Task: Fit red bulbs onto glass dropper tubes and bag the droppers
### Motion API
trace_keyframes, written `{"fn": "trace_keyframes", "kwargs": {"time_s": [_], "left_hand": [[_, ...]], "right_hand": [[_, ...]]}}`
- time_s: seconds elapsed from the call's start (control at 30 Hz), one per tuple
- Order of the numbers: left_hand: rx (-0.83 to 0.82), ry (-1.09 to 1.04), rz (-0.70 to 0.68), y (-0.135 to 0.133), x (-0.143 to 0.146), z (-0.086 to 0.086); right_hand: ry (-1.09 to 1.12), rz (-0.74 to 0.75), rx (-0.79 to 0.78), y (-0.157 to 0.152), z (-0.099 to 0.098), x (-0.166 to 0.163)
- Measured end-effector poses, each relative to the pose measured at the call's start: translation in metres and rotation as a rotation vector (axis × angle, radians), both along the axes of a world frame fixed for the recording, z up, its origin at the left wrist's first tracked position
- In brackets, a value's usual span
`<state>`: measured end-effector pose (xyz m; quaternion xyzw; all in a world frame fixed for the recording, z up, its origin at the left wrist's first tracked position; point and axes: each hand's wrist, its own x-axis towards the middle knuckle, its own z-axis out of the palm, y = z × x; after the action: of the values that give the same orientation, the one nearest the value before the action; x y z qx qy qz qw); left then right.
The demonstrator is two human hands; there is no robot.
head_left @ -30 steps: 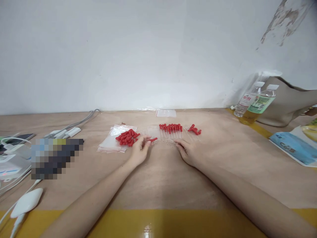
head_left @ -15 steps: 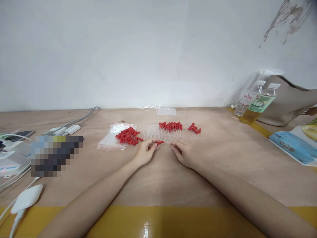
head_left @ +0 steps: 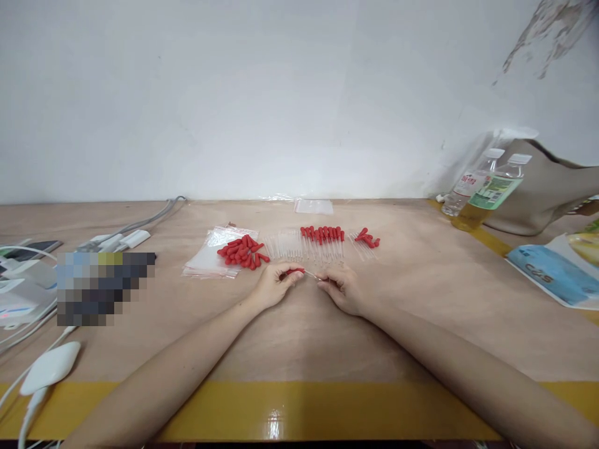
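My left hand (head_left: pixel 277 284) pinches a red rubber dropper bulb (head_left: pixel 296 270) between thumb and fingers. My right hand (head_left: pixel 340 288) is closed on a thin clear glass dropper tube (head_left: pixel 311 275), whose end meets the bulb's mouth or sits in it; I cannot tell which. Beyond my hands lies a row of bare clear tubes (head_left: pixel 286 245). To its right are droppers with red bulbs fitted (head_left: pixel 322 234), side by side. A loose heap of red bulbs (head_left: pixel 241 251) rests partly on clear zip bags (head_left: pixel 206 259). Farther right, several more bulbed droppers (head_left: pixel 367 238) lie in a small pile.
Another clear bag (head_left: pixel 313 206) lies by the wall. At right stand two drink bottles (head_left: pixel 491 196), a grey-beige bag (head_left: pixel 528 193) and a blue packet (head_left: pixel 556 274). Chargers and cables (head_left: pixel 116 242) and a white adapter (head_left: pixel 50 368) are at left. Yellow tape (head_left: pixel 243 408) runs along the front edge.
My hands have come slightly closer together, and less of the tube shows between them. The bulb is more covered by my left fingers. The view has shifted slightly.
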<state>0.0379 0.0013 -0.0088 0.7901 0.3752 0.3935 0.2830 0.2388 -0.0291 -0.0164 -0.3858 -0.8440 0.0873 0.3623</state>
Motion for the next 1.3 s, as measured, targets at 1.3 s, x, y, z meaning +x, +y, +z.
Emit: {"fn": "trace_keyframes", "kwargs": {"time_s": [1.3], "left_hand": [[0.161, 0.248, -0.143, -0.010, -0.009, 0.013]], "right_hand": [[-0.318, -0.078, -0.035, -0.008, 0.022, -0.010]]}}
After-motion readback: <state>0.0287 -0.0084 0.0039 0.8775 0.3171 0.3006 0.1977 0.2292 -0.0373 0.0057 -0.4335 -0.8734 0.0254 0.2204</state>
